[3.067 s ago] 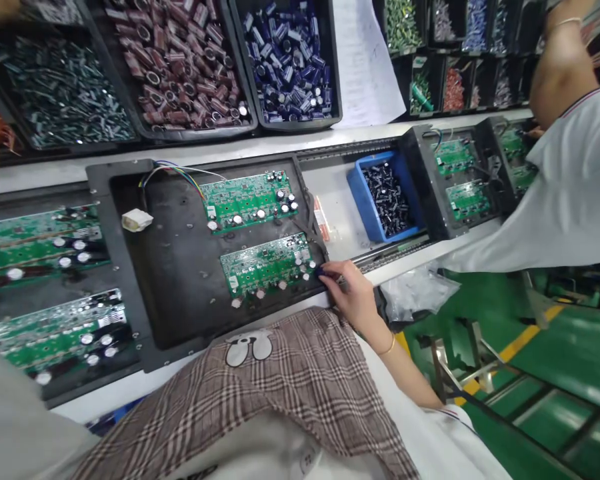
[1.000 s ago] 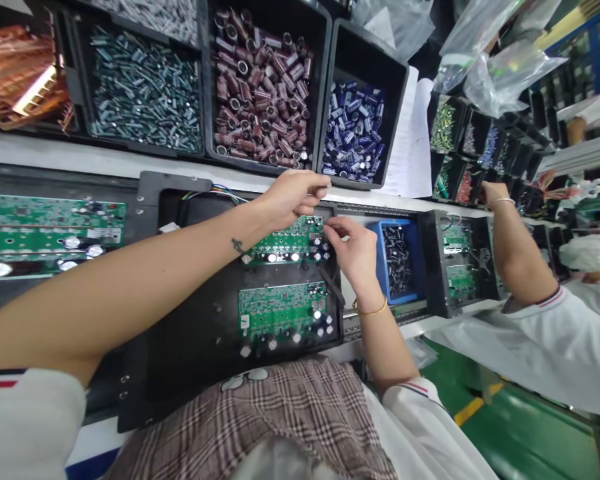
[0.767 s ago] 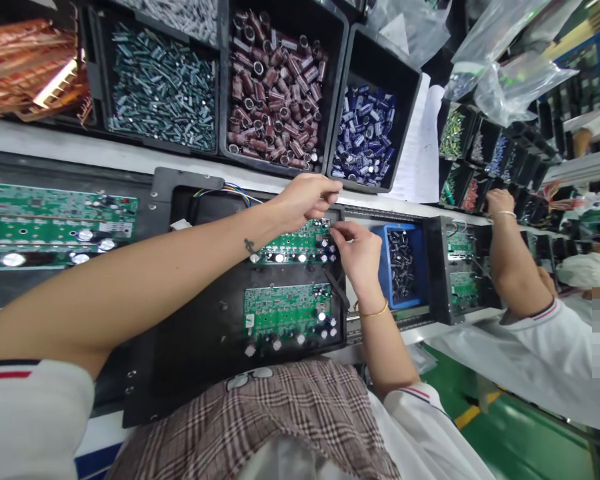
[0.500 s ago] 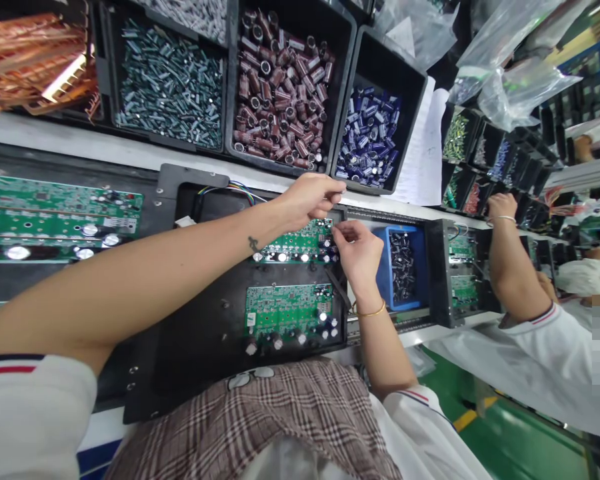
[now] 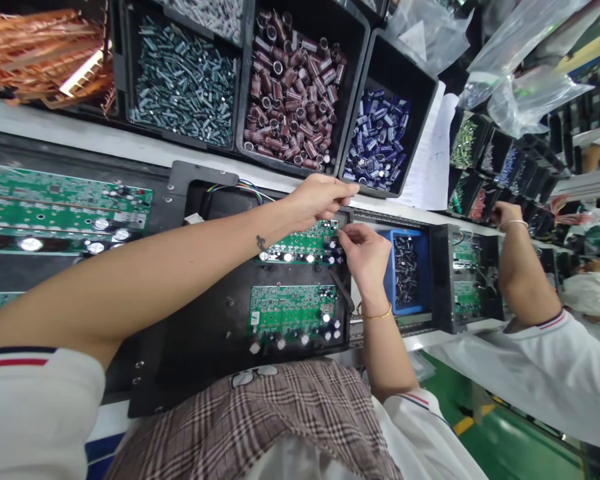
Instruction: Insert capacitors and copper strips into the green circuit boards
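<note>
Two hands meet over the far right corner of the upper circuit board. The left hand hovers just above that corner with its grip pinched, thumb against fingertips; whatever small part it may have is too small to make out. The right hand is just beside it, its grip curled shut with fingertips at the board's right edge among the dark capacitors; whether it has hold of one I cannot tell. A gold bracelet circles the right wrist.

That board lies in a black carrier tray on the desk, with a second green board nearer the person and coloured wires at the tray's far edge. Just right of the tray stands a blue bin of black capacitors. Beyond are black bins of maroon capacitors, blue capacitors and grey ones. Farther right, a co-worker's arm reaches toward small bins.
</note>
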Demonstrator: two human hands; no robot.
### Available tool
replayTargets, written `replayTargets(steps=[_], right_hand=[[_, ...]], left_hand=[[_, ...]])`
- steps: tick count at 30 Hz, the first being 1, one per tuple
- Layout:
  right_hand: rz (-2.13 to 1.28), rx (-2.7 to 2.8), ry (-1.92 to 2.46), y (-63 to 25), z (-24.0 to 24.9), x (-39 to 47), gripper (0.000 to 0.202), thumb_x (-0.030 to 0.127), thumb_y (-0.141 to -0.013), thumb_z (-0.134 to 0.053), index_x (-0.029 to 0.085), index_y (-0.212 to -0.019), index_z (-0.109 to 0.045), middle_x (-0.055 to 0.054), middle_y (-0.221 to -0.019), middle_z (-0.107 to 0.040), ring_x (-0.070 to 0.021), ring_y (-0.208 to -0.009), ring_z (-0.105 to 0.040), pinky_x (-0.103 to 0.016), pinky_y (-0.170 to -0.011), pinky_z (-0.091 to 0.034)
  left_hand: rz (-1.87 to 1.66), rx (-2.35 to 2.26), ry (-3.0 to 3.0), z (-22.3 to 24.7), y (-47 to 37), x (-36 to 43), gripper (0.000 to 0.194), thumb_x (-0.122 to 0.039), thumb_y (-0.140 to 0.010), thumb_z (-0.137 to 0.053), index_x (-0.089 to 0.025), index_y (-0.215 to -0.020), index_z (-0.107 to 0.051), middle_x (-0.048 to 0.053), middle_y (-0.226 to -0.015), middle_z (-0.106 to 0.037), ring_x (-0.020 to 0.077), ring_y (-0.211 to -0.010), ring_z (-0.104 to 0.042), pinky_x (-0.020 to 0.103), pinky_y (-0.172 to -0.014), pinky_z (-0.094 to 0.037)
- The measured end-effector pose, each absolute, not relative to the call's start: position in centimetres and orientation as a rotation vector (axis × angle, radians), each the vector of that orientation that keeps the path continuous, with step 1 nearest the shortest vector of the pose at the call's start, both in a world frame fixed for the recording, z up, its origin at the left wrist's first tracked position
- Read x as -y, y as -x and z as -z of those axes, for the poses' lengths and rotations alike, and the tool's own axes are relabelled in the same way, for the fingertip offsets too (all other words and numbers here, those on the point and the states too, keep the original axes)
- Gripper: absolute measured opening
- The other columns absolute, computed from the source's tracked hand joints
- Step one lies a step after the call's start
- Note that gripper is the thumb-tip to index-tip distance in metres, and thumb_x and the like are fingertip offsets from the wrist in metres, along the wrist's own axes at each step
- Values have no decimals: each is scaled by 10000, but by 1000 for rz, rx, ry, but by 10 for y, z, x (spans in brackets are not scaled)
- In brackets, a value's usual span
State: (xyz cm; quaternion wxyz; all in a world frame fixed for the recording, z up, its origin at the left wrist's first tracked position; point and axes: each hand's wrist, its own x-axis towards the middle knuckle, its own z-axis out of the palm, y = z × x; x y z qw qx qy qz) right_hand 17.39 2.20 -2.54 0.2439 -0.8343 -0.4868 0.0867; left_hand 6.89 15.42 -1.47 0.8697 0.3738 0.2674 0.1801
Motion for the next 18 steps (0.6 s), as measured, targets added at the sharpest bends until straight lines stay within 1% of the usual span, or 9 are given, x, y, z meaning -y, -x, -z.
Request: replayTargets(steps=[4,8,11,14,16,18], right_hand=[[-263,1331,2297,-175,25,-23,163,341,-791,-617,208,-780,-711,-11,-714,-731,-160,-631,-677,-282,-644,-504],[-180,1410,2401,-171,25,-26,152,313,-805,-600,213,-789,-712,-12,-691,-723,-169,-625,-672,-286,-637,-478],[-103,1485,2445,-168,25,-28,145,285,-825,-586,218,-808,-714,-18,-718,-728,-177,-648,-671,-292,-633,-458],[-139,1559,2364,-170,22,-26,143,276,-845,-588,223,-814,-717,-21,-775,-731,-171,-672,-659,-300,-647,-472],[-132,1569,2233,-171,15,-22,151,292,-857,-594,229,-917,-717,-26,-857,-729,-168,-727,-657,-313,-704,-505],[-68,1552,2092,-170,6,-15,246,308,-869,-599,235,-1093,-672,-36,-958,-719,-169,-805,-658,-329,-775,-527]], left_hand=[[-374,-572,-782,15,-69,-154,231,-205,-871,-620,-106,-697,-504,-23,-625,-478,-27,-412,-228,239,-454,-65],[-366,-589,-783,15,-70,-153,218,-205,-863,-633,-101,-720,-506,-19,-636,-494,-25,-418,-238,235,-452,-76],[-356,-593,-791,16,-70,-154,222,-211,-868,-618,-107,-710,-501,-14,-633,-496,-18,-418,-231,234,-451,-76],[-350,-607,-806,19,-70,-157,225,-209,-868,-595,-131,-692,-478,-12,-618,-487,-7,-409,-237,229,-448,-69],[-312,-606,-827,20,-69,-155,218,-211,-844,-608,-152,-692,-463,-25,-584,-453,4,-398,-232,225,-445,-59],[-223,-587,-857,18,-68,-147,224,-207,-802,-633,-173,-684,-446,-49,-531,-376,18,-384,-209,222,-440,-47]])
